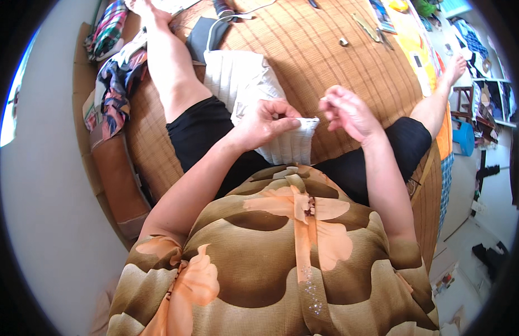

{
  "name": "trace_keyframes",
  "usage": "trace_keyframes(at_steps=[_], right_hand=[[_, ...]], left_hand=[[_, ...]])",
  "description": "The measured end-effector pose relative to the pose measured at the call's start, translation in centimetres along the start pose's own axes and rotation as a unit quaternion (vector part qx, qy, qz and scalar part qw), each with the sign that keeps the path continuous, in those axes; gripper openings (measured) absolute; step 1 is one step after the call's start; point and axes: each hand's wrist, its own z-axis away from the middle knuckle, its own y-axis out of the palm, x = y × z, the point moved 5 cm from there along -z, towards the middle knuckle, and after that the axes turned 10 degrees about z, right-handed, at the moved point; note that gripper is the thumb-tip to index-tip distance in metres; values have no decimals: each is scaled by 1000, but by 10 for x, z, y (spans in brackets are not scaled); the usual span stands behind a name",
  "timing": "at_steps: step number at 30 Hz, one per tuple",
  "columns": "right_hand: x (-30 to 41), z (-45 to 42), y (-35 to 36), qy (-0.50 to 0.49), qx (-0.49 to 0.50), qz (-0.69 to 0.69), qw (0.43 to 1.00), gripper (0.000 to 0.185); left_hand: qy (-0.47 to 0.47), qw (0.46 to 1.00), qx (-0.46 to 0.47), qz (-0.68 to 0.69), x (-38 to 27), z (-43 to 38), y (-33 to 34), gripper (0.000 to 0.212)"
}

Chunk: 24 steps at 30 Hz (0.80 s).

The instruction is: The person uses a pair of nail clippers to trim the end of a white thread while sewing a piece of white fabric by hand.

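My left hand [270, 124] pinches the upper edge of a white quilted cloth [287, 147] between thumb and fingers. This cloth lies across my lap and runs up between my legs, where a ribbed part [221, 75] and a crumpled plain part show. My right hand [347, 111] is raised just right of the cloth's corner, apart from it. Its thumb and forefinger are close together, with a tiny pale thing at their tips; a needle or thread is too small to make out.
I sit on a woven mat [310, 54]. Scissors [384, 38] lie at the upper right by a yellowish strip [365, 27], with a small shiny object [343, 42] nearby. A thread spool [223, 10], a white cord and a dark flat piece [205, 38] are ahead. Patterned clothing [116, 90] lies left.
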Motion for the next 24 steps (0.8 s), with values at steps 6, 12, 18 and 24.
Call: trace_keyframes(at_steps=[6,12,18,24], right_hand=[[2,-5,22,-58,137,97,984,12],[-2,-6,28,-45,153,156,975,12],[-2,-7,25,-54,181,171,967,14],[0,-7,24,-37,168,189,967,13]], left_hand=[[-51,996,-15,68,4,2,-6,11],[-44,999,1,31,5,2,-6,12],[-44,999,3,28,9,1,-8,11],[-15,999,18,28,4,1,-7,11]])
